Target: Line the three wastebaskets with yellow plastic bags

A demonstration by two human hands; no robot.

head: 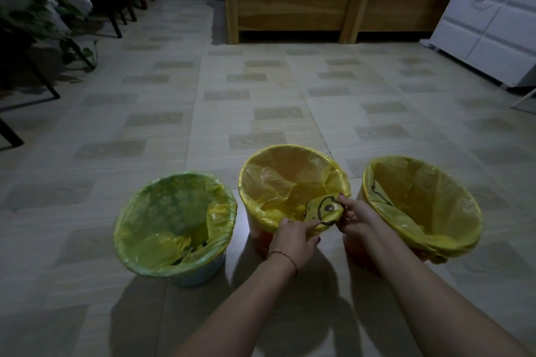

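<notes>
Finishing the middle wastebasket (pixel 255 229) calls for the slack of its yellow bag (pixel 290 182) to be drawn taut over the near rim and tucked evenly, without the thin film being torn. The bag's printed flap (pixel 323 209) is pinched by the left hand (pixel 293 236) and the right hand (pixel 353 216), fingers curled on it, at lower centre of the frame. The left wastebasket (pixel 200 271) and right wastebasket (pixel 362 255), at lower left and lower right, are already seen lined in crinkled, translucent yellow.
</notes>
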